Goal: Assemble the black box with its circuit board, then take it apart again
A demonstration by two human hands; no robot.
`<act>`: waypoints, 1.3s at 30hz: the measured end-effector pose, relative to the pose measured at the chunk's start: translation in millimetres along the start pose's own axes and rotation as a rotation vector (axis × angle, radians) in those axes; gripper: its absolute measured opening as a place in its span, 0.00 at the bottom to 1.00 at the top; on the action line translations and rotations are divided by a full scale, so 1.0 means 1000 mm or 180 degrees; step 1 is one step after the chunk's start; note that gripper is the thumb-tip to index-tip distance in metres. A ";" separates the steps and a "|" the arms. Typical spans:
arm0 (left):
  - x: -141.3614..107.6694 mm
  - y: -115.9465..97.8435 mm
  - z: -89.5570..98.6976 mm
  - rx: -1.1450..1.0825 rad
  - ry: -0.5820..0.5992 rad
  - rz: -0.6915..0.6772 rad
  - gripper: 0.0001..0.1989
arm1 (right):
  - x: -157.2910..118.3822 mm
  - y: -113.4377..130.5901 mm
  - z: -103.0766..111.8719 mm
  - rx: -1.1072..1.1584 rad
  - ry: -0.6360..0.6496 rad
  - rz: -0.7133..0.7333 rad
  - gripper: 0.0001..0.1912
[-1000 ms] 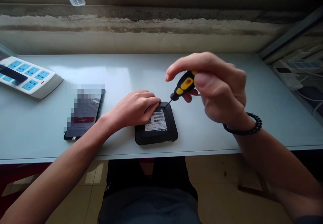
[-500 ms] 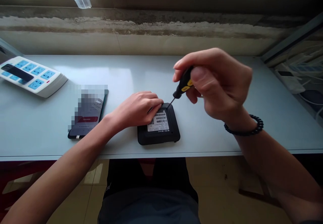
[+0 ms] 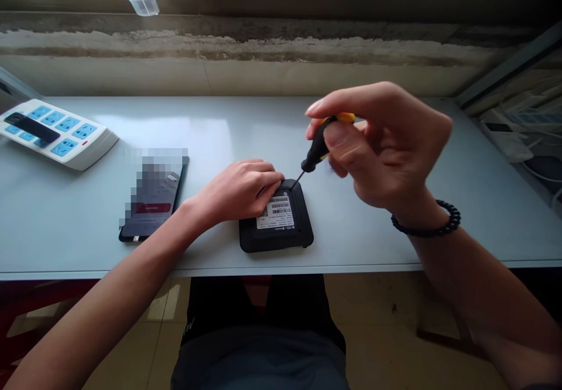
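A person works at a pale table below a stained concrete sill, with a black square electronic box lying flat near the table's front edge at center frame. The box has rounded corners, and a white label printed with barcodes faces up on it. The left hand rests palm down over the box's upper left corner, its fingers gently curved and not closed around it. The right hand hovers above and to the right, with fingers and thumb closed on a small screwdriver with a black and yellow handle. The tilted shaft comes down to the box's upper edge, just beside the left fingertips. A black beaded bracelet circles the right wrist. To the left of the box lies a smartphone, its screen pixelated, and a white power strip with blue sockets sits at the upper left of the frame.
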State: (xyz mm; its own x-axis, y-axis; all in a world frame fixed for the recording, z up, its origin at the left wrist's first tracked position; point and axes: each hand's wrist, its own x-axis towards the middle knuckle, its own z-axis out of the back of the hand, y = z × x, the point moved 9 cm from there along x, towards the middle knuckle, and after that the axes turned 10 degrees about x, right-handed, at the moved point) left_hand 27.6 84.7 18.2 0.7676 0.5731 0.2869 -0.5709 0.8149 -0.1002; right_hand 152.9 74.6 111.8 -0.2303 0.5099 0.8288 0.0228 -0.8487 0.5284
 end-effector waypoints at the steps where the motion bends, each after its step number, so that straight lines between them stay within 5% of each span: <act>1: 0.000 0.000 0.000 -0.0011 -0.0001 0.0000 0.17 | 0.001 0.003 0.002 -0.0106 -0.0073 0.0150 0.11; 4: 0.000 0.001 0.001 -0.0059 -0.0029 -0.0006 0.17 | 0.002 0.004 0.004 -0.0253 -0.0063 0.0327 0.06; 10: -0.001 0.001 -0.001 0.0024 -0.0016 -0.0025 0.17 | -0.001 -0.007 -0.006 -0.0070 0.0389 -0.0220 0.13; 14: 0.000 0.001 -0.002 -0.0009 0.0016 0.0016 0.17 | 0.002 0.001 0.001 -0.0223 -0.0016 0.0226 0.04; 16: -0.001 0.001 -0.002 -0.0028 0.0025 0.0022 0.16 | 0.002 0.004 0.002 -0.0228 -0.0059 0.0478 0.09; 22: -0.002 0.002 -0.002 -0.0060 -0.0009 0.0018 0.17 | 0.001 0.002 -0.012 0.0010 0.0626 0.0055 0.13; 28: -0.002 0.003 -0.002 -0.0125 -0.0032 0.0041 0.16 | 0.003 0.014 0.000 -0.0487 0.0192 0.0479 0.05; 34: -0.002 0.002 -0.003 -0.0026 0.0008 0.0008 0.17 | -0.003 0.006 -0.014 -0.0163 0.0816 0.0006 0.14; 39: -0.001 0.001 -0.002 0.0038 -0.0073 -0.0010 0.17 | -0.002 0.011 -0.007 -0.0316 0.0396 0.0441 0.09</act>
State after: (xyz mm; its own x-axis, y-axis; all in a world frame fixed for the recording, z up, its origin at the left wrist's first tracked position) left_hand 26.8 84.6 15.9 0.7625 0.5684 0.3090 -0.5721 0.8154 -0.0881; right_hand 147.2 63.9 114.7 -0.3502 0.3713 0.8599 -0.0318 -0.9222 0.3853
